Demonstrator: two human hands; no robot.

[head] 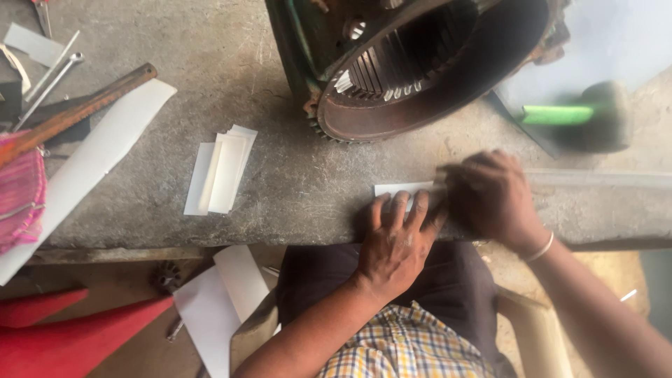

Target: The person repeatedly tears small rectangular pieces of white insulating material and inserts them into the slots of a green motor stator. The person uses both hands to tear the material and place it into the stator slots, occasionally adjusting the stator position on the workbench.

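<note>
My left hand point(393, 241) lies flat near the front edge of a grey stone bench point(294, 175), its fingers pressing down a small white paper strip point(400, 189). My right hand point(492, 194) is curled over the right end of that strip and looks blurred; whether it grips anything is hidden. A long pale strip point(602, 178) runs to the right from under it. A small stack of cut white paper pieces point(220, 171) lies to the left on the bench.
A large rusty motor stator point(420, 77) with slotted core stands at the back. A green-handled mallet point(581, 115) lies right. A wooden-handled hammer point(77, 112), metal rods, a long white sheet point(91, 164) and pink cloth point(21, 192) are left. More paper lies below the bench.
</note>
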